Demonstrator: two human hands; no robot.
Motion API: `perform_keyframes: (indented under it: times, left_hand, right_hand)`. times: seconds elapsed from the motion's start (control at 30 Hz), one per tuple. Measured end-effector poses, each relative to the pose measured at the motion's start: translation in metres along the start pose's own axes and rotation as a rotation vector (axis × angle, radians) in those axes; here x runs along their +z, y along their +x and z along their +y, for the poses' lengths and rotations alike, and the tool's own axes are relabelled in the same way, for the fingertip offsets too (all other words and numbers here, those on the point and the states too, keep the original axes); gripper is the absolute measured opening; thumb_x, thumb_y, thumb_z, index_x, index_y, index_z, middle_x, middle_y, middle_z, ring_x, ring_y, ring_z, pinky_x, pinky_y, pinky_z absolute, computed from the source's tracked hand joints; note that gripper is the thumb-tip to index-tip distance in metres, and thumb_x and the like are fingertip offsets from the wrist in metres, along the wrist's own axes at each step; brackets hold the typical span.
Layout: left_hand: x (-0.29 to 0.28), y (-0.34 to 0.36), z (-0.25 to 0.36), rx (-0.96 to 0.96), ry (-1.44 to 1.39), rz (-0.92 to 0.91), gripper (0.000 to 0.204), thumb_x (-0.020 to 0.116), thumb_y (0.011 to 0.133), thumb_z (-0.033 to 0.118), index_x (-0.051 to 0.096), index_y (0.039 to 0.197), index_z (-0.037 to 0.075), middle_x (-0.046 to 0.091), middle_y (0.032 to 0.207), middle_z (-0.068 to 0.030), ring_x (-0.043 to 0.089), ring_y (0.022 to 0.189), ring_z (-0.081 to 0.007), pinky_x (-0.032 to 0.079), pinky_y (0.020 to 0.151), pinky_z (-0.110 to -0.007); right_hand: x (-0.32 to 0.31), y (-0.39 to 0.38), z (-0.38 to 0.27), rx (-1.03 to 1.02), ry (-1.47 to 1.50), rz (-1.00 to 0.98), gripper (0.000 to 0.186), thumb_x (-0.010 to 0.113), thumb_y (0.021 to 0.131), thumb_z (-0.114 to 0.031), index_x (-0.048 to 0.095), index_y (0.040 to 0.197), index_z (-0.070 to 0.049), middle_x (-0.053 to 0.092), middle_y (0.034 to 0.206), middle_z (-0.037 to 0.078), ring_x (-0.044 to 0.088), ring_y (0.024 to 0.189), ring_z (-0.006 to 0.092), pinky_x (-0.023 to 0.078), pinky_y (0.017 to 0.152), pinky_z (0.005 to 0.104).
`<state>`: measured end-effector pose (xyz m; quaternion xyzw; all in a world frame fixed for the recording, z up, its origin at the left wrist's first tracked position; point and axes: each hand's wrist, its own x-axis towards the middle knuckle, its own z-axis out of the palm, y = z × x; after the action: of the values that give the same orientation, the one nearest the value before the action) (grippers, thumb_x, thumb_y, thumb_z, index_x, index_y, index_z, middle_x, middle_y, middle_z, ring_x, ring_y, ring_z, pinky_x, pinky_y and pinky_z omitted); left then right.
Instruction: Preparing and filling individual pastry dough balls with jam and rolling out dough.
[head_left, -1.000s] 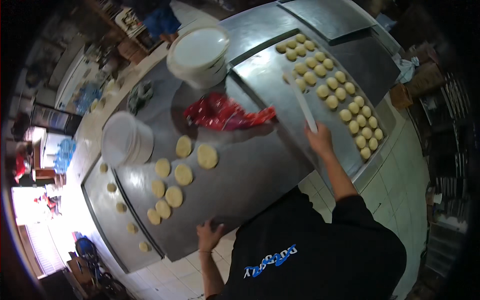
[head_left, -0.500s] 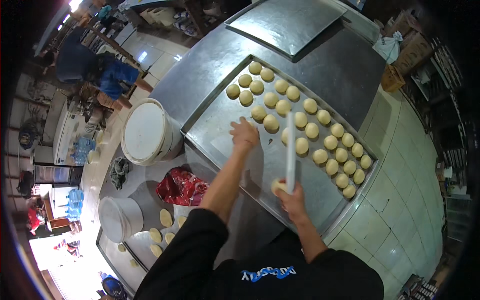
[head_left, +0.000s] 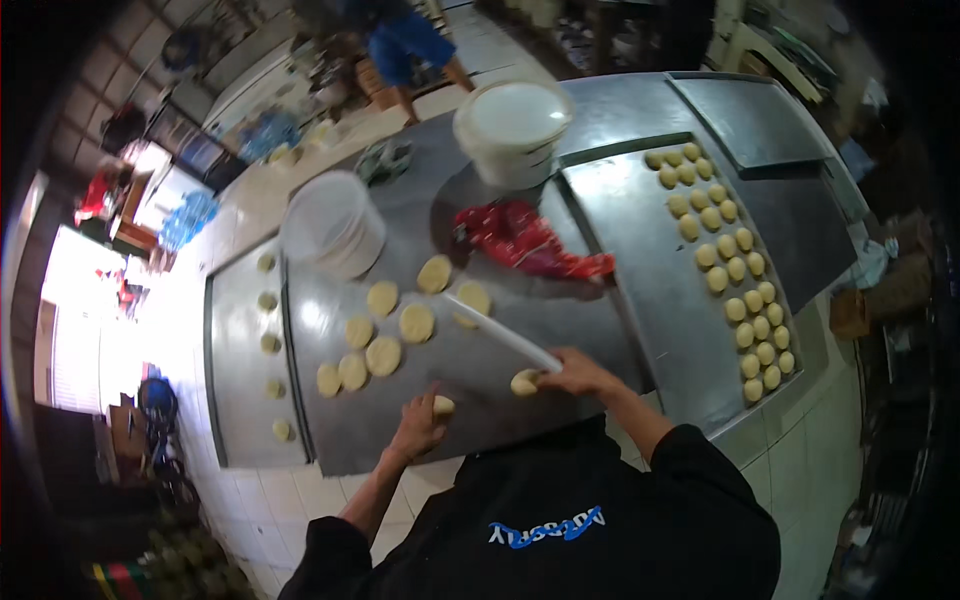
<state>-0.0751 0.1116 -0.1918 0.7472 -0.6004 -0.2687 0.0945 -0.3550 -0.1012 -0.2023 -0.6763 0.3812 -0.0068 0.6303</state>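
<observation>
Flattened dough discs [head_left: 385,335] lie left on the counter [head_left: 470,360], two tubs [head_left: 335,222] behind them, crumpled bag [head_left: 525,240] centre, tray [head_left: 650,290] of dough balls [head_left: 735,270] right.

Pale yellow dough discs [head_left: 384,355] on grey steel tray [head_left: 480,400]. White rolling pin [head_left: 500,333]. Crumpled red plastic bag [head_left: 525,243]. Two white buckets [head_left: 512,130]. Pale yellow dough balls [head_left: 735,268] on second grey tray [head_left: 640,260]. Black sleeves [head_left: 700,470]; blue lettering on black shirt [head_left: 600,540]. White tiled counter [head_left: 800,470].
</observation>
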Motion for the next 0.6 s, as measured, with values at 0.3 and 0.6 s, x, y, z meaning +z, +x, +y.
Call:
perform_keyframes:
  times: [0.3, 0.6]
  left_hand:
    - [0.05, 0.01, 0.012, -0.275, -0.609, 0.301, 0.046, 0.073, 0.079, 0.016, 0.055, 0.117, -0.001, 0.062, 0.107, -0.0227, 0.061, 0.095, -0.0389, 0.049, 0.081, -0.045]
    - [-0.007, 0.0, -0.024, -0.092, 0.014, 0.686, 0.066, 0.078, 0.071, 0.025, 0.049, 0.126, 0.003, 0.056, 0.114, -0.0179, 0.049, 0.113, -0.0352, 0.031, 0.103, -0.053]
  right_hand:
    - [0.119, 0.007, -0.037, 0.151, 0.135, 0.494, 0.04, 0.078, 0.074, -0.024, 0.062, 0.102, -0.001, 0.067, 0.085, 0.014, 0.066, 0.079, 0.0269, 0.051, 0.07, 0.0415]
    - [0.083, 0.046, -0.018, -0.208, -0.431, 0.224, 0.031, 0.068, 0.084, -0.029, 0.062, 0.105, -0.008, 0.065, 0.078, 0.015, 0.065, 0.075, 0.0329, 0.048, 0.068, 0.0435]
